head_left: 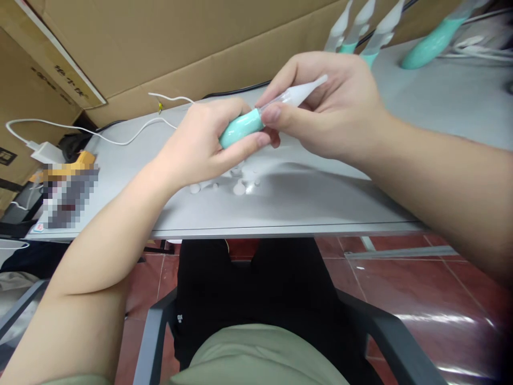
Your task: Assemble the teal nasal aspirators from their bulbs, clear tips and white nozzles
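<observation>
Between my hands, above the table, is a nasal aspirator [243, 128] with a glossy mint-green body, a clear middle section and a white tapered tip pointing up to the right. My left hand [212, 136] is wrapped round the green body. With thumb and fingers, my right hand [328, 104] grips the clear section just below the white tip [306, 92]. Below my left hand, several small whitish parts [239, 187] lie on the grey table [304, 208], partly hidden by that hand.
Several similar aspirators [379, 35] stand upright at the back right, beside another green-bodied one [435, 45]. A white cable [132, 140] runs across the left side near a yellow object [82, 162]. Cardboard [180, 48] lines the back. The table's front edge [248, 232] is above my lap.
</observation>
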{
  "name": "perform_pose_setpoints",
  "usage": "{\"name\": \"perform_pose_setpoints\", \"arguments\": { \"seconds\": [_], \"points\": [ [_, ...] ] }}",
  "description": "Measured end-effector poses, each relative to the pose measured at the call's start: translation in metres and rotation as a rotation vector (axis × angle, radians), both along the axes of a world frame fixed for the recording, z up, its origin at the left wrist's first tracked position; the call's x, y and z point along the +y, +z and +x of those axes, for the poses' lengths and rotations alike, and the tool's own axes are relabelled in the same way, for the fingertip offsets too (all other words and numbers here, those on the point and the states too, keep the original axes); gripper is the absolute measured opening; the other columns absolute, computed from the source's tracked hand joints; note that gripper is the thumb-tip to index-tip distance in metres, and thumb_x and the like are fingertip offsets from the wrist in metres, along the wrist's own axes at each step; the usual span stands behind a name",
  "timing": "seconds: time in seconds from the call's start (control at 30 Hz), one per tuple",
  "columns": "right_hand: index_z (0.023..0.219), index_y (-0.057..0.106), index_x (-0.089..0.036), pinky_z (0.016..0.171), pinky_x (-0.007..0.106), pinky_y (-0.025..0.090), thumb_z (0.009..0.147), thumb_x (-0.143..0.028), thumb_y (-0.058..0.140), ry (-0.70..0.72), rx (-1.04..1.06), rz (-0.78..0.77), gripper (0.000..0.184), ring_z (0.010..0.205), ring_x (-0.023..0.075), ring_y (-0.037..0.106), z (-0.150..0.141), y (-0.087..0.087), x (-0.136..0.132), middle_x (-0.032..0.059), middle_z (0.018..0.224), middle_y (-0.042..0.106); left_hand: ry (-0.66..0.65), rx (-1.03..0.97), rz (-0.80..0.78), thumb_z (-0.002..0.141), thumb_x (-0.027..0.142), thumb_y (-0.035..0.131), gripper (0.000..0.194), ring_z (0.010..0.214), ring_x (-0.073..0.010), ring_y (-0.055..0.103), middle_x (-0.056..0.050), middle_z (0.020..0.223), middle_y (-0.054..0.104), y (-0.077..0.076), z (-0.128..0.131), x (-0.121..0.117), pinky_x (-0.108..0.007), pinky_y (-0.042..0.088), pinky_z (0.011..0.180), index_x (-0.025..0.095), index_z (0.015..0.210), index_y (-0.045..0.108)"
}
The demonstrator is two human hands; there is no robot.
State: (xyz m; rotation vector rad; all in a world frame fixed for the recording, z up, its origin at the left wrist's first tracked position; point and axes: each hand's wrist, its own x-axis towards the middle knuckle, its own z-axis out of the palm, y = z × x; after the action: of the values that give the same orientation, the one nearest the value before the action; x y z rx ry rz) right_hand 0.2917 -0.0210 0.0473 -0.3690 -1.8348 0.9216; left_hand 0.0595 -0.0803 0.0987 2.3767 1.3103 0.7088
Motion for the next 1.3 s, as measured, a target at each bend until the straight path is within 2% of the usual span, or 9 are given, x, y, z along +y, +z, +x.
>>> {"name": "perform_pose_setpoints", "arguments": {
  "seconds": [0.13, 0.23, 0.33, 0.5, 0.67, 0.93, 1.03, 1.13, 1.3],
  "points": [
    [0.088, 0.069, -0.022, 0.060, 0.030, 0.062, 0.093, -0.089, 0.108, 0.040, -0.036, -0.022, 0.078, 0.068, 0.0131, 0.077, 0.002, -0.001, 0.002, 0.0008, 0.082, 0.082, -0.137, 0.020, 0.102, 0.122, 0.067, 0.076, 0.040, 0.121, -0.0338, 0.091, -0.006, 0.121, 0.094, -0.007, -0.015, 0.000, -0.053, 0.073, 0.121, 0.028, 0.112, 0.084],
    [0.088, 0.069, -0.021, 0.059, 0.027, 0.062, 0.092, -0.085, 0.110, 0.122, -0.040, -0.093, 0.076, 0.066, 0.0105, 0.075, 0.005, 0.000, 0.003, -0.0011, 0.080, 0.081, -0.116, 0.078, 0.111, 0.121, 0.058, 0.074, 0.030, 0.131, -0.0366, 0.092, -0.003, 0.120, 0.092, -0.008, -0.021, 0.003, -0.058, 0.073, 0.129, 0.031, 0.117, 0.086],
    [0.087, 0.070, -0.019, 0.060, 0.024, 0.064, 0.085, -0.085, 0.113, 0.174, -0.053, -0.181, 0.079, 0.069, 0.0091, 0.076, 0.007, 0.002, 0.001, -0.0034, 0.080, 0.080, -0.100, 0.105, 0.035, 0.120, 0.071, 0.076, 0.039, 0.145, -0.0403, 0.089, -0.003, 0.123, 0.092, -0.008, -0.024, 0.007, -0.062, 0.071, 0.135, 0.035, 0.124, 0.088],
    [0.088, 0.070, -0.018, 0.064, 0.023, 0.065, 0.089, -0.073, 0.117, 0.243, -0.122, -0.292, 0.073, 0.075, 0.0100, 0.079, 0.010, 0.008, -0.001, -0.0045, 0.085, 0.081, -0.169, 0.086, -0.014, 0.115, 0.094, 0.074, 0.060, 0.140, -0.0421, 0.090, -0.006, 0.119, 0.091, -0.008, -0.027, 0.009, -0.063, 0.075, 0.126, 0.036, 0.120, 0.086],
    [0.086, 0.073, -0.018, 0.059, 0.025, 0.064, 0.086, -0.055, 0.123, 0.285, -0.108, -0.344, 0.062, 0.074, 0.0148, 0.080, 0.011, 0.009, 0.002, 0.0004, 0.084, 0.083, -0.173, 0.089, -0.004, 0.112, 0.099, 0.073, 0.064, 0.128, -0.0386, 0.092, -0.005, 0.112, 0.089, -0.009, -0.029, 0.010, -0.058, 0.078, 0.118, 0.037, 0.118, 0.087],
    [0.085, 0.071, -0.018, 0.055, 0.023, 0.061, 0.081, -0.057, 0.124, 0.324, -0.125, -0.403, 0.066, 0.067, 0.0132, 0.079, 0.010, 0.009, 0.001, -0.0027, 0.084, 0.083, -0.227, 0.034, -0.040, 0.106, 0.101, 0.081, 0.066, 0.116, -0.0400, 0.091, -0.009, 0.107, 0.089, -0.008, -0.031, 0.010, -0.058, 0.077, 0.111, 0.036, 0.110, 0.089],
    [0.085, 0.069, -0.018, 0.048, 0.023, 0.055, 0.082, -0.055, 0.121, 0.259, -0.071, -0.405, 0.064, 0.060, 0.0124, 0.074, 0.015, 0.014, -0.002, -0.0027, 0.085, 0.084, -0.254, 0.026, -0.032, 0.110, 0.094, 0.081, 0.059, 0.113, -0.0392, 0.089, -0.009, 0.107, 0.089, -0.005, -0.034, 0.008, -0.061, 0.075, 0.112, 0.036, 0.109, 0.088],
    [0.082, 0.070, -0.018, 0.047, 0.023, 0.051, 0.080, -0.049, 0.120, 0.109, -0.038, -0.341, 0.059, 0.056, 0.0109, 0.070, 0.020, 0.021, -0.005, -0.0029, 0.079, 0.079, -0.269, -0.001, 0.043, 0.110, 0.091, 0.085, 0.053, 0.107, -0.0358, 0.085, -0.008, 0.110, 0.089, -0.004, -0.034, 0.006, -0.062, 0.076, 0.109, 0.038, 0.110, 0.087],
    [0.097, 0.086, -0.022, 0.045, 0.021, 0.053, 0.082, -0.051, 0.119, 0.039, -0.100, -0.183, 0.047, 0.053, 0.0071, 0.062, 0.018, 0.020, -0.007, -0.0061, 0.075, 0.076, -0.179, -0.119, 0.132, 0.110, 0.092, 0.082, 0.057, 0.106, -0.0348, 0.085, -0.007, 0.113, 0.090, -0.008, -0.032, 0.009, -0.065, 0.074, 0.108, 0.035, 0.112, 0.083]
  ]
}}
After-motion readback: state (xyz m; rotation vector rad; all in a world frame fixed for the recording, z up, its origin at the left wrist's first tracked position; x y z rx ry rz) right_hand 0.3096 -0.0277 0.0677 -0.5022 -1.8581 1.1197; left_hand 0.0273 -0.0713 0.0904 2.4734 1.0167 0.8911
